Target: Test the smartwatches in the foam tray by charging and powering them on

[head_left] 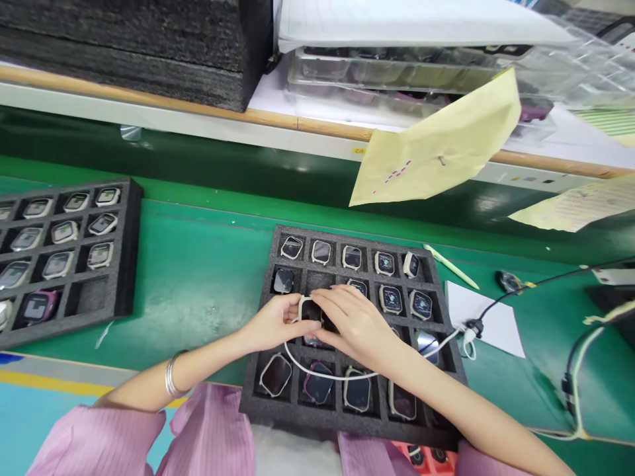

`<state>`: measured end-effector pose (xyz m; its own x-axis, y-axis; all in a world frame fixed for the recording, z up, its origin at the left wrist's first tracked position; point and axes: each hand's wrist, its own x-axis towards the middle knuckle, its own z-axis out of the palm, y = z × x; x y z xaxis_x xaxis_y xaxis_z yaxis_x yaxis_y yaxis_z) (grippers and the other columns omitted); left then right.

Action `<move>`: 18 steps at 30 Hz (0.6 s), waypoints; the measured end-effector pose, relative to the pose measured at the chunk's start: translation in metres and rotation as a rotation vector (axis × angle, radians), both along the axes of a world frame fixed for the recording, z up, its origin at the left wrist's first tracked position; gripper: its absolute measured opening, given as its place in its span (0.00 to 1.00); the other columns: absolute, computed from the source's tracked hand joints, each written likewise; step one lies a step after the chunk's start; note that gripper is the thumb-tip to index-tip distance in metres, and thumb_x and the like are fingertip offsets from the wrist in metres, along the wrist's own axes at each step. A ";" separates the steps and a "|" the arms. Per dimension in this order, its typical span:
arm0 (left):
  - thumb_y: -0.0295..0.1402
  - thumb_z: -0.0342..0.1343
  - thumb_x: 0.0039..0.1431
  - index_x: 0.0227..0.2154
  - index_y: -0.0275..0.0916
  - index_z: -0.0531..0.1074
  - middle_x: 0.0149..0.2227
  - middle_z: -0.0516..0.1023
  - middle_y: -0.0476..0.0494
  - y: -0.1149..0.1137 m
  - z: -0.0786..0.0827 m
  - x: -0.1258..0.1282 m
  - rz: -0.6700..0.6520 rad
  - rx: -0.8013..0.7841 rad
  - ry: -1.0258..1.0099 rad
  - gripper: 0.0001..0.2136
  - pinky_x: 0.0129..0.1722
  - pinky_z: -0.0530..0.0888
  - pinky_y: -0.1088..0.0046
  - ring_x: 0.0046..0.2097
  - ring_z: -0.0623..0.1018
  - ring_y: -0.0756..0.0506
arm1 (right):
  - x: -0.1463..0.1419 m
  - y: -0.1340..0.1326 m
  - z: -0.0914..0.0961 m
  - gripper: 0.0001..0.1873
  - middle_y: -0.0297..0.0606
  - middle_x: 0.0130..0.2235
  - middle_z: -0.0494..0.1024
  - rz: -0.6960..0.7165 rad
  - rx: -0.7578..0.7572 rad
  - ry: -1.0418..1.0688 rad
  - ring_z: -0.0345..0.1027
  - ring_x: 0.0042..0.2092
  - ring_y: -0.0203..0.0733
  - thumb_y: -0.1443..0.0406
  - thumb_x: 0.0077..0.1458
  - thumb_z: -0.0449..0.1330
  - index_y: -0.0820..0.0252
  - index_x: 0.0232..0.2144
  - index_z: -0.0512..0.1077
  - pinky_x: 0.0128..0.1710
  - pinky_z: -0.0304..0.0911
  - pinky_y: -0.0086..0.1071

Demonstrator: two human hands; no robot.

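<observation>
A smartwatch case (310, 311) with a dark screen and pale frame is held above a black foam tray (317, 423). My left hand (272, 325) pinches its left side, fingers closed. A white cable (342, 378) runs from these fingers, curving beneath my right hand toward a connector on the right; its end is hidden. My right hand (360, 324) lies over the watch's right side, fingertips on its upper edge and thumb at its lower edge. In the tray's compartments sit several watch cases, pale-framed ones and a purple-framed one (318, 382). My right hand hides some compartments.
A second foam tray (126, 264) with watch cases stands at the left. To the right lie a pale green pen (451, 267), white paper (483, 320) and black cables (526, 287). A shelf edge (317, 132) with hanging yellow paper (436, 145) crosses the back.
</observation>
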<state>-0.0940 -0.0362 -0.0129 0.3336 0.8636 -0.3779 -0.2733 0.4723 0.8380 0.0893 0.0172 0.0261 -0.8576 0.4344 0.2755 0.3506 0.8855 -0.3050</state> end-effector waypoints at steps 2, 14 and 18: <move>0.40 0.69 0.46 0.33 0.34 0.70 0.28 0.78 0.48 -0.002 -0.001 0.001 0.009 0.004 0.015 0.18 0.36 0.77 0.68 0.31 0.80 0.47 | -0.001 -0.001 -0.004 0.17 0.54 0.43 0.79 -0.011 -0.052 0.040 0.74 0.43 0.56 0.61 0.60 0.60 0.68 0.47 0.70 0.43 0.70 0.51; 0.42 0.67 0.49 0.33 0.33 0.70 0.25 0.79 0.45 -0.001 -0.001 -0.003 -0.049 0.018 -0.034 0.18 0.30 0.79 0.70 0.27 0.81 0.45 | 0.000 0.000 -0.020 0.18 0.46 0.41 0.77 -0.041 -0.226 0.239 0.73 0.42 0.49 0.64 0.55 0.63 0.60 0.48 0.69 0.40 0.71 0.44; 0.41 0.68 0.47 0.32 0.32 0.71 0.26 0.79 0.45 0.000 0.000 -0.004 -0.063 0.015 -0.039 0.18 0.30 0.79 0.70 0.27 0.81 0.46 | 0.001 -0.001 -0.019 0.17 0.46 0.41 0.77 -0.046 -0.244 0.241 0.73 0.41 0.49 0.63 0.55 0.64 0.61 0.47 0.69 0.40 0.71 0.43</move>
<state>-0.0978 -0.0363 -0.0126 0.4021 0.8458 -0.3507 -0.2761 0.4772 0.8343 0.0901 0.0165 0.0072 -0.7585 0.5490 0.3512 0.2806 0.7614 -0.5844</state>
